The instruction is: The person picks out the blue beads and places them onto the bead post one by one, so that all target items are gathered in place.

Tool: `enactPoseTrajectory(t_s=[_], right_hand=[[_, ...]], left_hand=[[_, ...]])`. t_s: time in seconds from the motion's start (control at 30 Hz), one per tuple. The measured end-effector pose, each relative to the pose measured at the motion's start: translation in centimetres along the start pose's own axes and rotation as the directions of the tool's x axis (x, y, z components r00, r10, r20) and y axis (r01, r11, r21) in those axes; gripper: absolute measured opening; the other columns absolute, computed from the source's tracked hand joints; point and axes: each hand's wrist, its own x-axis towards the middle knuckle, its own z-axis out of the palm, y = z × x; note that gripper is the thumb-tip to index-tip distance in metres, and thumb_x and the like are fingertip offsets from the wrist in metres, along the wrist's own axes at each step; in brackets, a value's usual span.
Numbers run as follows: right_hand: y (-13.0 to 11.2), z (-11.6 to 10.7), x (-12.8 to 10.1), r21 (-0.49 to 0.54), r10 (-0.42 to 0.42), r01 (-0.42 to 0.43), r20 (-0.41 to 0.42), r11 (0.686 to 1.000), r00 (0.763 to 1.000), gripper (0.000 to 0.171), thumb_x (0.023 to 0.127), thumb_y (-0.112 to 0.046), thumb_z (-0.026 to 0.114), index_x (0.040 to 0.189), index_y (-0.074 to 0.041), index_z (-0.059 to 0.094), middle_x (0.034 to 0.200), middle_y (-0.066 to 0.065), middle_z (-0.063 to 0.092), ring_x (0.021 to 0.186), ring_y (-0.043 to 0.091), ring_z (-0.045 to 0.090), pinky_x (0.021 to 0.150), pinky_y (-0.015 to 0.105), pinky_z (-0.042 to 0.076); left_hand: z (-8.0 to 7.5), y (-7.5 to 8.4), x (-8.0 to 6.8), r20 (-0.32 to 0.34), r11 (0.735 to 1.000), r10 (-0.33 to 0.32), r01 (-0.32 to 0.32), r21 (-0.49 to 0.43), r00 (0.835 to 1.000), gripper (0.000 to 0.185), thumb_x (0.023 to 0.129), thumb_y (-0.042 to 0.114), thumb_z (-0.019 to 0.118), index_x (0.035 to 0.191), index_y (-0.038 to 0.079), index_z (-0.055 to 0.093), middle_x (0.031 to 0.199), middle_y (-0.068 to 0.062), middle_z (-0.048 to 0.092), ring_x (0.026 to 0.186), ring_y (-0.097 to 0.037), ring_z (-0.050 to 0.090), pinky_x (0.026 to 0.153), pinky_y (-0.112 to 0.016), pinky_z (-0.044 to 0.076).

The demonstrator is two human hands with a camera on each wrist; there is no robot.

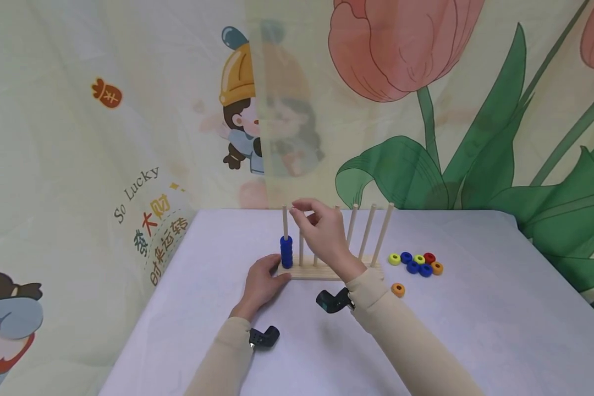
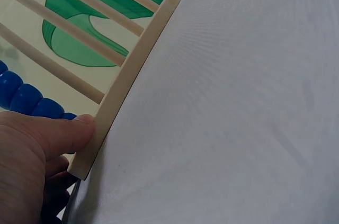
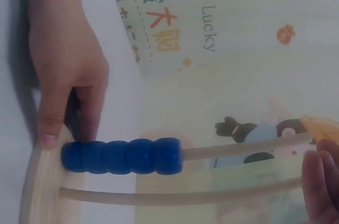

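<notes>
- Nearest you, on the white tablecloth (image 1: 297,363), a lone orange bead (image 1: 400,294) lies just beside your right sleeve (image 1: 401,330); lift that forearm a little when you draw back, or the cloth may brush it away.
- Your left hand (image 1: 262,280) grips the left end of the wooden base (image 1: 307,273), thumb on its near edge and fingers curled round the end. That is a good place to brace it; press just firmly enough that the base cannot skid or tip.
- Standing at that end of the base, the leftmost peg (image 3: 238,145) carries a stack of blue beads (image 3: 119,158) on its lower part; its upper part is bare. Leave your left fingers low so they do not crowd the stack.
- Your right hand (image 1: 322,234) is raised at the top of this peg, fingers bent and fingertips beside its tip. You cannot tell from these views whether they pinch anything; no bead shows there. Work straight along the peg, since a sideways push could lever the base.
- The other pegs (image 1: 367,231) rise to the right, partly behind your right hand; give them room with your wrist.
- Right of the base, a cluster of loose beads (image 1: 425,273) lies in yellow, blue, red and orange.
- Farthest off hangs the printed backdrop (image 1: 153,82).
</notes>
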Motion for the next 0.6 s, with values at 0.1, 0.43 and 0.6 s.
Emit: enactPoseTrajectory(t_s=[0.1, 0.43, 0.6], right_hand=[[0.5, -0.4, -1.4, 0.026, 0.016, -0.016, -0.002, 1.0, 1.0, 0.017, 0.094, -0.019, 0.066, 0.105, -0.008, 0.073, 0.098, 0.003, 0.073, 0.06, 0.007, 0.061, 0.061, 0.028, 0.053], [4.4, -1.5, -7.2, 0.043, 0.2, -0.199, -0.017, 0.979, 0.98, 0.016, 0.096, -0.019, 0.063, 0.099, -0.008, 0.073, 0.089, 0.002, 0.073, 0.065, 0.014, 0.063, 0.056, 0.026, 0.056], [6.0, -2.8, -9.1, 0.032, 0.301, -0.3, -0.031, 0.953, 0.953, 0.018, 0.097, -0.023, 0.063, 0.099, -0.008, 0.073, 0.087, 0.001, 0.072, 0.07, 0.029, 0.063, 0.058, 0.031, 0.059]], left_hand=[[0.1, 0.1, 0.0, 0.003, 1.0, -0.004, 0.004, 0.002, 1.0, 0.057, 0.084, 0.026, 0.076, 0.133, 0.002, 0.058, 0.134, -0.014, 0.06, 0.129, -0.033, 0.05, 0.111, -0.05, 0.036], [0.1, -0.2, -0.2, -0.003, 1.0, 0.006, -0.006, -0.013, 1.0, 0.057, 0.084, 0.024, 0.076, 0.132, -0.001, 0.058, 0.133, -0.016, 0.06, 0.128, -0.035, 0.05, 0.111, -0.051, 0.035], [0.1, -0.1, -0.3, -0.008, 0.999, 0.012, -0.012, -0.03, 1.0, 0.056, 0.083, 0.022, 0.075, 0.131, -0.002, 0.059, 0.132, -0.017, 0.06, 0.128, -0.036, 0.05, 0.11, -0.052, 0.036]])
